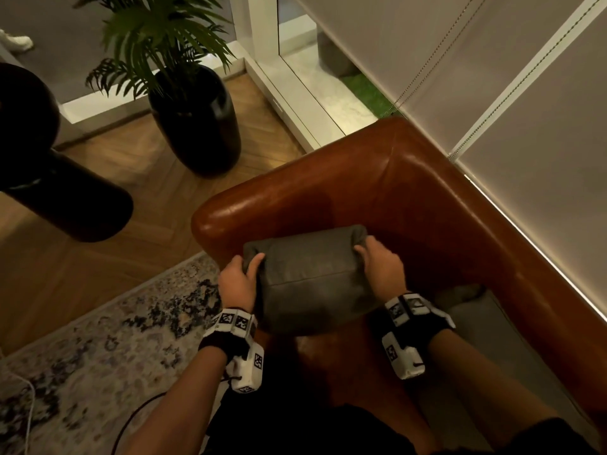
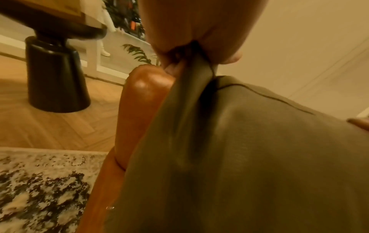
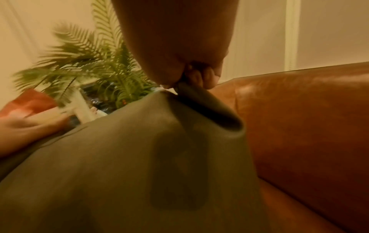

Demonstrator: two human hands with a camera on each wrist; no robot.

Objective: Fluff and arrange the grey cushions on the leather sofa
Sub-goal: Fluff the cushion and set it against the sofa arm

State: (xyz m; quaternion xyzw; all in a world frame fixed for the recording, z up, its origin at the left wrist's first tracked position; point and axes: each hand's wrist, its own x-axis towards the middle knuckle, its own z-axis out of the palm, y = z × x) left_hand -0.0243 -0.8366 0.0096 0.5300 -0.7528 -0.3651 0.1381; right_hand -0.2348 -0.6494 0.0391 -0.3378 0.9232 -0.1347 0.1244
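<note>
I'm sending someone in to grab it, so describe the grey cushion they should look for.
Find the brown leather sofa beside the window blinds. At its armrest corner, the grey cushion stands on the seat, left hand and right hand pinching its top corners. It is the only matte grey thing against glossy brown leather.

Grey cushion (image 1: 312, 277): plump, smooth fabric with a seam across its face, both upper corners bunched. Positioned at the arm-end corner of the brown leather sofa (image 1: 410, 192), above the seat.

The brown leather sofa (image 1: 410, 198) carries one grey cushion (image 1: 312, 280) in its corner, beside the armrest
</note>
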